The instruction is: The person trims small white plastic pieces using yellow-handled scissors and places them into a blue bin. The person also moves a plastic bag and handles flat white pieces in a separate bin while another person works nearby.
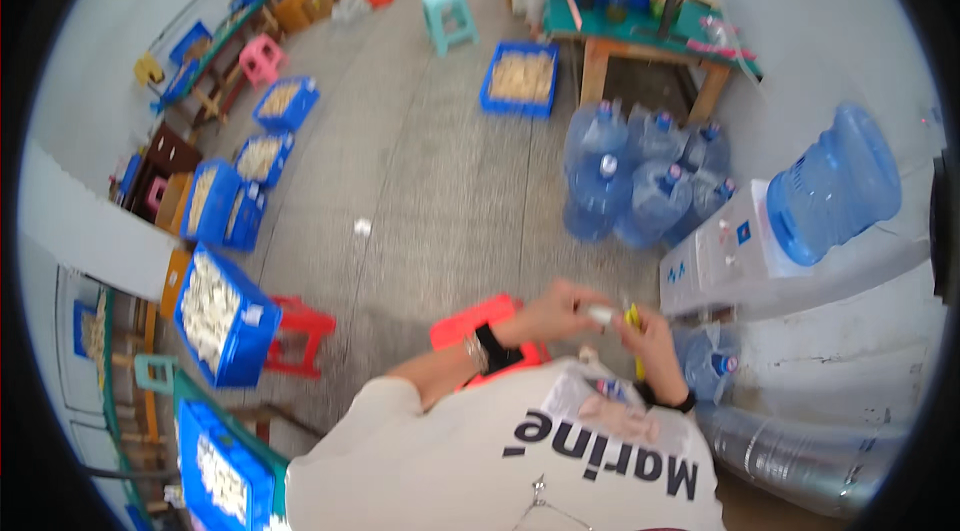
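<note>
My left hand (562,311) reaches across in front of my shirt. Its fingers are pinched on a small white piece (602,314), whose kind is too blurred to tell. Right beside it, my right hand (651,339) is closed around a slim yellow tool (633,315). Part of the yellow shows above the fingers and part below, while the palm hides the middle. The two hands almost meet, with the white piece close to the tool's upper end. Below the left forearm stands a red plastic stool (470,324), partly covered by my arm.
To my left, blue crates (255,331) of pale pieces stand in a row, one by a red stool (305,336). Large water bottles (605,191) and a water dispenser (710,241) are on the right. Farther off are another blue crate (520,111), a teal stool (449,16) and a green-topped table (625,29).
</note>
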### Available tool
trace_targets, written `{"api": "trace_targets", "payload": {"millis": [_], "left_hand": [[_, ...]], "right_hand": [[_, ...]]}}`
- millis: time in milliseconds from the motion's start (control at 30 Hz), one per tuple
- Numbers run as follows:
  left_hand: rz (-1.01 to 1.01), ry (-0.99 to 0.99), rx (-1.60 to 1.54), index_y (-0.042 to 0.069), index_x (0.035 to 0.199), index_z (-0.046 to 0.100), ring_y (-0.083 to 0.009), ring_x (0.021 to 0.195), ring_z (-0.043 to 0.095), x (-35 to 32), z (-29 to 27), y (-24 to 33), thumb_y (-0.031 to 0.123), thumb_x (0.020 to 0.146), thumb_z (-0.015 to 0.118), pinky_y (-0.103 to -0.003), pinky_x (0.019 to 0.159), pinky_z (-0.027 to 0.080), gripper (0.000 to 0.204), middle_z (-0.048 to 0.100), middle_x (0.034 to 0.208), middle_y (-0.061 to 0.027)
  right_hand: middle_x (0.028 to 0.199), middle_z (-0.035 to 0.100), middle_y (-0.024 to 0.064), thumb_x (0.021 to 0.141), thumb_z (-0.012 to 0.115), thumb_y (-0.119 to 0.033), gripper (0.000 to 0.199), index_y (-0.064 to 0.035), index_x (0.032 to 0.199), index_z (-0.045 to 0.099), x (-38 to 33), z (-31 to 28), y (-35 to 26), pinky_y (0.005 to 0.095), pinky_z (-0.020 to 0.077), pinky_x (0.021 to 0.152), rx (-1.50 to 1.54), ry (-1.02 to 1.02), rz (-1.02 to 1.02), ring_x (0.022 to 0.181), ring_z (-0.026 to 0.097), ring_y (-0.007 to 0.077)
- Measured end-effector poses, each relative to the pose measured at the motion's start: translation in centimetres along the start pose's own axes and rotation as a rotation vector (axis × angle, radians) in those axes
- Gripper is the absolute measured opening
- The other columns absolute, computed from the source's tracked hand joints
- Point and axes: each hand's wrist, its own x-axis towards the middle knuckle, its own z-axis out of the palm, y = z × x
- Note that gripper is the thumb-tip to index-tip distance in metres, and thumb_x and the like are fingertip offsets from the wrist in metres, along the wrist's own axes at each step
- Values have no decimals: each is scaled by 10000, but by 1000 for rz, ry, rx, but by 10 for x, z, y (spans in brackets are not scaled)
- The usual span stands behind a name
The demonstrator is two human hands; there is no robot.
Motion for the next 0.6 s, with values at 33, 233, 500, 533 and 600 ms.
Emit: {"api": "trace_targets", "payload": {"millis": [33,233,500,533,600], "left_hand": [[-30,54,-179,59,1225,618,-100,900,638,5,5,4,10,822,633,-257,768,521,406,678,1005,-62],[-48,461,-873,-23,1332,480,-143,1054,591,44,-2,-3,0,869,601,-283,908,472,479,608,1179,-72],[-18,637,-997,-56,1286,506,-129,1052,581,82,-62,-60,90,936,572,-265,913,453,386,615,1175,-73],[9,641,-1087,-55,1271,518,-131,1052,581,93,-75,-66,96,938,570,-271,919,451,370,615,1173,-74],[-32,673,-1159,-55,1276,490,-184,1085,577,116,-119,-81,112,935,566,-333,956,450,387,596,1174,-97]], "right_hand": [[653,531,-28,854,700,-276,286,0,897,643,11,-13,-6,243,366,528,-35,-32,39,610,447,49],[711,552,-45,835,727,-283,311,-3,950,660,92,-31,-43,231,373,561,-22,-295,36,647,450,39],[624,518,47,755,779,-373,405,-5,806,616,220,22,-40,319,397,538,-262,-387,-75,592,451,119],[648,548,56,773,765,-370,389,-12,841,630,241,22,-44,322,416,560,-319,-409,-115,594,476,136],[676,569,61,791,753,-353,358,-25,882,644,288,23,-54,321,435,589,-247,-416,-108,607,502,151]]}}
